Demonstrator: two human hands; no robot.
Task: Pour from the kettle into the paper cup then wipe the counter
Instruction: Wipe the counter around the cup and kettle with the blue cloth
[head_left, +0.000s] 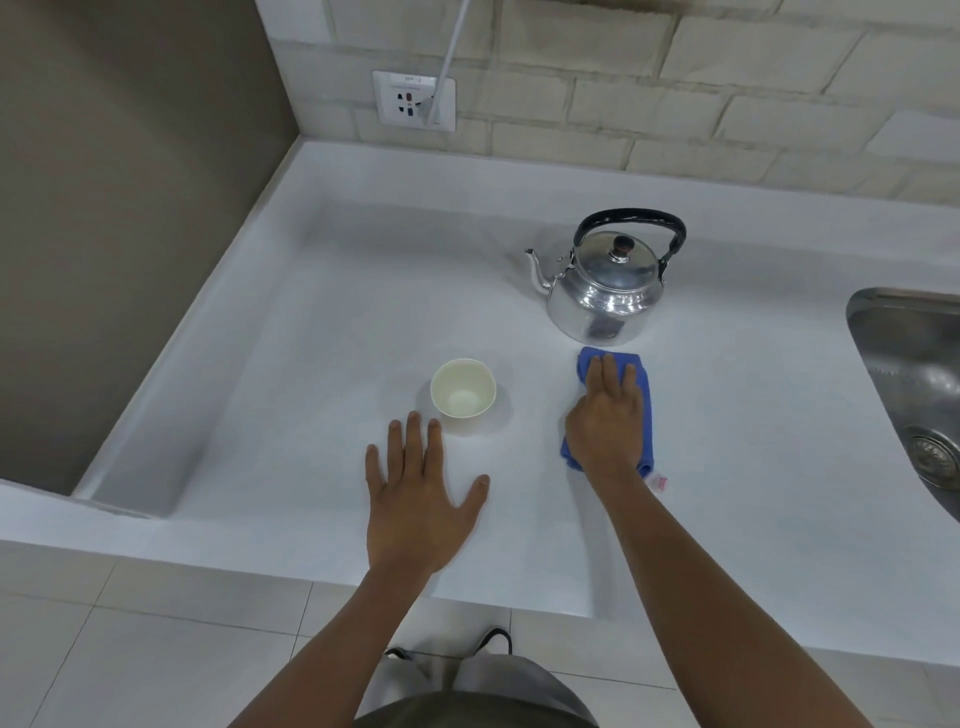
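A shiny metal kettle (605, 291) with a black handle stands upright on the white counter (291, 332), spout pointing left. In front of it to the left sits a white paper cup (462, 392), upright. My right hand (605, 421) lies flat on a folded blue cloth (643, 395), pressing it onto the counter just in front of the kettle. My left hand (421, 499) rests palm down on the counter with fingers spread, its fingertips close to the cup's near side, holding nothing.
A steel sink (914, 384) is set into the counter at the right edge. A wall socket (413, 101) with a white cable sits on the tiled back wall. A brown panel (124, 208) bounds the counter on the left.
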